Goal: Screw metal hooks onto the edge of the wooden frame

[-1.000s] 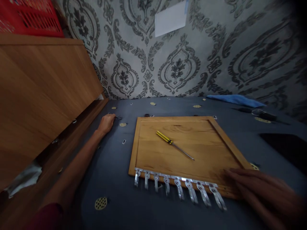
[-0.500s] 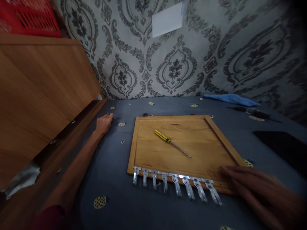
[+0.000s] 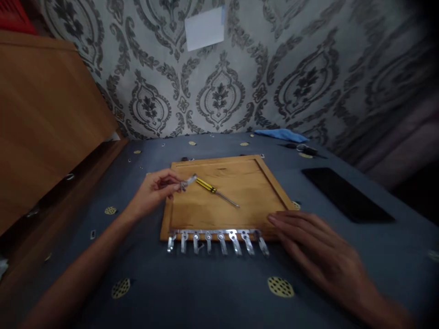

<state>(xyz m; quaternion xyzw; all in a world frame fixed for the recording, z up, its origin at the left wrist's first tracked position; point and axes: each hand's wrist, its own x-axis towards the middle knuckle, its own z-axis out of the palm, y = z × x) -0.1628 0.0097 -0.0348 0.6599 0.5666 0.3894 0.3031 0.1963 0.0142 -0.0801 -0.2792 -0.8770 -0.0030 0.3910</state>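
Note:
Pinched between the thumb and fingers of my left hand [image 3: 161, 187] is a small silvery metal clip [image 3: 189, 181], held above the left part of a framed wooden board [image 3: 236, 173]. My right hand [image 3: 315, 246] lies with its fingers stretched out over the board's front right corner. A screwdriver [image 3: 216, 191] with a yellow and black handle rests on the board, its tip toward the right. Along the front edge sits a row of several metal clips [image 3: 209, 240], their ends hanging over the edge.
A wooden cabinet [image 3: 44, 128] stands at the left, with a red basket [image 3: 13, 16] on top. On the blue patterned cloth [image 3: 206, 292] lie a black flat object [image 3: 346, 194], a blue cloth [image 3: 283, 134] and a dark tool [image 3: 305, 149]. A patterned wall closes the back.
My left hand has moved right from the cloth to over the board, now showing a metal clip. The view has turned right. My right hand stays at the board's corner.

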